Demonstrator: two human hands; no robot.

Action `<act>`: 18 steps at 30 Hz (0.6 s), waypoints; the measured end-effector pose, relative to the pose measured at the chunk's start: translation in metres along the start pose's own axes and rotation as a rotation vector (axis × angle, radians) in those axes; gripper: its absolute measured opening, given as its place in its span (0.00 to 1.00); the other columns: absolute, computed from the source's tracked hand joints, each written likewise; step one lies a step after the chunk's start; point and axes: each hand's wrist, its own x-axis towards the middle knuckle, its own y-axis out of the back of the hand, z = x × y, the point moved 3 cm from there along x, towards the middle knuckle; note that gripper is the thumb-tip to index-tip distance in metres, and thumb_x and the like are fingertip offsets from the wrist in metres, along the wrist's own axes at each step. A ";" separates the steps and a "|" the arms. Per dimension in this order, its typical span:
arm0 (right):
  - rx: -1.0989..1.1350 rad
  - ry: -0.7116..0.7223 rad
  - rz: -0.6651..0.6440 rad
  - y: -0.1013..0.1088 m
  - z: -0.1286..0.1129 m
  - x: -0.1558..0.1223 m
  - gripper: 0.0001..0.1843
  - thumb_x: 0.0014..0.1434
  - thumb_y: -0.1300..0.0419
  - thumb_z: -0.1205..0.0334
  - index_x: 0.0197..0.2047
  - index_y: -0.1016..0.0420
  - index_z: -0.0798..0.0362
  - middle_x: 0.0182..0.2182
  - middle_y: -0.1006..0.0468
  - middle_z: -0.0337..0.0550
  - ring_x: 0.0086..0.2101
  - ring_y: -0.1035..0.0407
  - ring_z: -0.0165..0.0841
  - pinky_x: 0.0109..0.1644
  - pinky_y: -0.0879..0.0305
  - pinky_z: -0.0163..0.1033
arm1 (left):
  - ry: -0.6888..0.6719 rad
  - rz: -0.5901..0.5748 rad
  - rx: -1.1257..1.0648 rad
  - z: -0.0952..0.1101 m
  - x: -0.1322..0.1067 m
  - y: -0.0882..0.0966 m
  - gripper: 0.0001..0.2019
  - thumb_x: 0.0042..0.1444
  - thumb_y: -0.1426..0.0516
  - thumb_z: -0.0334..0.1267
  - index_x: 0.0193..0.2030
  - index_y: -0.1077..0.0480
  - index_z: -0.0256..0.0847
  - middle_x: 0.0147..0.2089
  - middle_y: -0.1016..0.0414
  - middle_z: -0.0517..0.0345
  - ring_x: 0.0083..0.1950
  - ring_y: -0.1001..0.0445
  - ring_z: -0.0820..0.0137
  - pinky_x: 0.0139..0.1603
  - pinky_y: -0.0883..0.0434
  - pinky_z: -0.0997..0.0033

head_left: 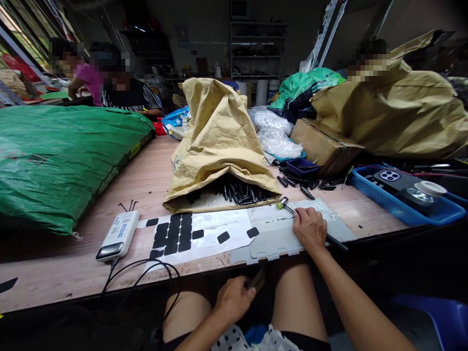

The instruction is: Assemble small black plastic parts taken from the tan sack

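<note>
My right hand rests on a grey sheet on the wooden table and is closed round the dark handle of a small hammer, whose metal head lies toward an open tan paper sack. Black rod-like parts spill from the sack's mouth. My left hand is below the table edge, above my knee, closed on a small dark object. A white sheet with several black square pads lies to the left of the grey sheet.
A white power bank with a black cable sits left of the pads. A large green sack fills the left side. A blue tray with a phone and tape, a cardboard box and more sacks stand right. Other people sit far behind.
</note>
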 end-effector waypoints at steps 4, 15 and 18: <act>-0.014 0.012 0.007 0.000 0.000 -0.001 0.11 0.67 0.43 0.60 0.47 0.22 0.51 0.40 0.28 0.47 0.40 0.41 0.38 0.39 0.54 0.41 | -0.293 -0.050 -0.156 0.058 0.000 0.037 0.12 0.57 0.43 0.47 0.37 0.20 0.44 0.31 0.20 0.58 0.32 0.25 0.67 0.29 0.36 0.72; 0.013 0.014 0.001 0.001 0.001 0.001 0.11 0.67 0.44 0.59 0.47 0.22 0.50 0.40 0.27 0.46 0.40 0.41 0.38 0.40 0.55 0.41 | -0.038 0.625 -0.014 0.136 0.145 0.150 0.12 0.58 0.42 0.47 0.37 0.23 0.41 0.41 0.18 0.46 0.45 0.21 0.57 0.43 0.30 0.64; 0.018 0.011 -0.005 0.001 0.000 0.002 0.11 0.67 0.45 0.59 0.47 0.23 0.50 0.40 0.27 0.46 0.41 0.40 0.38 0.40 0.55 0.41 | 0.021 0.608 0.053 0.143 0.156 0.151 0.12 0.55 0.40 0.46 0.39 0.21 0.41 0.45 0.18 0.42 0.48 0.20 0.52 0.43 0.29 0.61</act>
